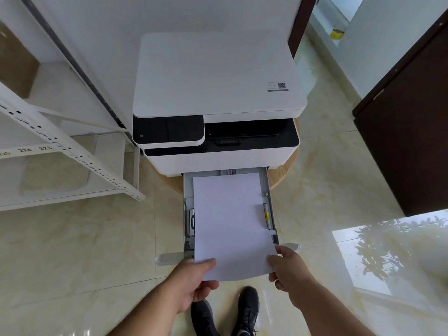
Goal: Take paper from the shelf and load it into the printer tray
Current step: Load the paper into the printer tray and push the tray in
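Glossy floor tiles below, my left hand and right hand pinch the near corners of the light, floppy paper over the tray.

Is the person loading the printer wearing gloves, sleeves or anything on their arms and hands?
No. The left hand and right hand are bare, with no gloves, rings, watch or wristband showing. Both forearms are uncovered right down to the bottom edge of the picture, so no sleeve shows. The only clothing in sight is a pair of dark lace-up shoes.
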Tool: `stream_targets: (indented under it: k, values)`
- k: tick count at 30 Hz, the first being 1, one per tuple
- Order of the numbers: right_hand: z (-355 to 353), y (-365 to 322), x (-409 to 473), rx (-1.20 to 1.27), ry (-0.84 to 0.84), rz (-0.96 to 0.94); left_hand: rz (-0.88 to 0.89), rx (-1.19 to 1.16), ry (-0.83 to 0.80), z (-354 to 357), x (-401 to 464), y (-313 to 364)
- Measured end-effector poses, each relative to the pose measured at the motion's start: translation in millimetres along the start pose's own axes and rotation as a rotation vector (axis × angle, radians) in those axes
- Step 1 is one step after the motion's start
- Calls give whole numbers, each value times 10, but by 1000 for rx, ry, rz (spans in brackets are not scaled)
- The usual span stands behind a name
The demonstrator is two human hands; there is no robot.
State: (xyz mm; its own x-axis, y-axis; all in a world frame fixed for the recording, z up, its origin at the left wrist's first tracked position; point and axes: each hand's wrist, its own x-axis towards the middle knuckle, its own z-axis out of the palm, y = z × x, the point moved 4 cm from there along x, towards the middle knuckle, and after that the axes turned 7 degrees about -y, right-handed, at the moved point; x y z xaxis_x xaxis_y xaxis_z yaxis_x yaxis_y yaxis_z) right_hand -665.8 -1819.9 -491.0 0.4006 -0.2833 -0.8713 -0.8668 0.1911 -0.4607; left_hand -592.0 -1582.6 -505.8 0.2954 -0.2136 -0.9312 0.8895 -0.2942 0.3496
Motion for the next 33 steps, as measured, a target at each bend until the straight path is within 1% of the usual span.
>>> stream_targets:
  k: [8, 18, 27, 33]
  values:
    - [-11, -6, -20, 90, 11, -9, 29, -78, -36, -23, 16, -18]
    - [-10, -21, 33, 168, 46, -35, 80, -115, -4, -118, 49, 8]
    - [-35, -26, 110, 209, 87, -42, 126, -86, 49, -158, 22, 69]
    - [-44, -53, 159, 219, 118, -52, 169, -12, 76, -196, 36, 118]
